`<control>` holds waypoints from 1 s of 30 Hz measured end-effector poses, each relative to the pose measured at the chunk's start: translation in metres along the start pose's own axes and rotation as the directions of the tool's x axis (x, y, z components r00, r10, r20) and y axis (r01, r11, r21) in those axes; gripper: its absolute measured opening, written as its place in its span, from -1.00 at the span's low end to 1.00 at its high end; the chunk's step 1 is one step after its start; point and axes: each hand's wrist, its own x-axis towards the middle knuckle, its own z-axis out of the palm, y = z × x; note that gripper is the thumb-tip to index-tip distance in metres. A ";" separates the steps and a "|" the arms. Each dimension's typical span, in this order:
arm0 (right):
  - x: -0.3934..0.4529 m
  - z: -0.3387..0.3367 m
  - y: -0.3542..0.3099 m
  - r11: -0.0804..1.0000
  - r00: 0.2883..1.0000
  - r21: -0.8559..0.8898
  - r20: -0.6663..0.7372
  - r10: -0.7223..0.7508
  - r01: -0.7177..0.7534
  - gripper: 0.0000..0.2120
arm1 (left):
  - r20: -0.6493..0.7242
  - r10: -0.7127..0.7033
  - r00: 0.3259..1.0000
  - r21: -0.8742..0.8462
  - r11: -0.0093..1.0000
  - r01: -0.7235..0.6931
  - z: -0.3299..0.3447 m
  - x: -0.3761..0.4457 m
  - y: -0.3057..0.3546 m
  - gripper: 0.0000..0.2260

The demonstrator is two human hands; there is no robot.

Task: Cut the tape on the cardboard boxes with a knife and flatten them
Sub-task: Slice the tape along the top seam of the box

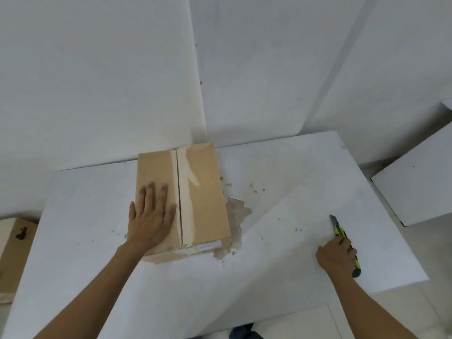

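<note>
Knife: I see the right hand curled round its green handle, blade out, well right of the cardboard box. Left hand: fingers spread, flat on the box's top near its centre seam. Box: on white table. Second carton: far left of it.

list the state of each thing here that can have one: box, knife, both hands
cardboard box: upright on the table, top flaps closed, seam showing a dark slit
knife: blade extended, pointing away from the person
left hand: flat, pressing on the box top
right hand: gripping the knife handle, away from the box
</note>
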 end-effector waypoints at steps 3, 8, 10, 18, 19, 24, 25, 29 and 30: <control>0.002 -0.006 -0.005 0.998 0.999 -0.047 -0.017 -0.029 0.029 -0.48 | 0.011 -0.009 1.000 -0.018 1.000 0.009 -0.003 0.000 0.003 -0.27; 0.014 -0.017 0.004 0.996 1.000 -0.079 0.007 -0.026 0.026 -0.60 | 0.015 -0.009 1.000 -0.030 1.000 0.009 0.001 -0.002 0.013 -0.27; 0.017 -0.019 0.007 0.998 1.000 -0.058 0.010 -0.028 0.028 -0.61 | 0.035 -0.016 0.999 -0.037 0.999 0.018 0.001 -0.003 0.020 -0.30; 0.010 -0.015 0.015 0.998 0.998 0.051 0.028 -0.049 0.048 -0.37 | 0.097 0.031 0.995 -0.013 0.999 -0.030 0.005 -0.009 0.051 -0.33; 0.008 -0.016 0.016 0.995 0.998 0.077 0.030 -0.061 0.058 -0.34 | 0.097 0.038 0.995 -0.015 0.999 -0.037 0.005 -0.009 0.050 -0.32; -0.003 -0.028 -0.004 0.955 0.990 0.286 0.091 -0.110 0.079 -0.29 | 0.093 0.060 0.994 -0.011 0.998 -0.059 0.003 -0.008 0.048 -0.26; -0.008 -0.035 -0.014 0.917 0.987 0.393 0.113 -0.117 0.064 -0.40 | 0.087 0.059 0.994 -0.012 0.998 -0.058 0.003 -0.009 0.049 -0.25; -0.043 -0.074 -0.071 0.716 0.950 0.693 0.158 -0.269 0.087 -0.65 | 0.103 0.045 0.994 0.004 0.999 -0.046 -0.003 -0.010 0.051 -0.26; -0.053 -0.084 -0.087 0.675 0.935 0.729 0.153 -0.318 0.110 -0.66 | 0.115 0.047 0.992 0.008 0.999 -0.048 -0.006 -0.010 0.051 -0.26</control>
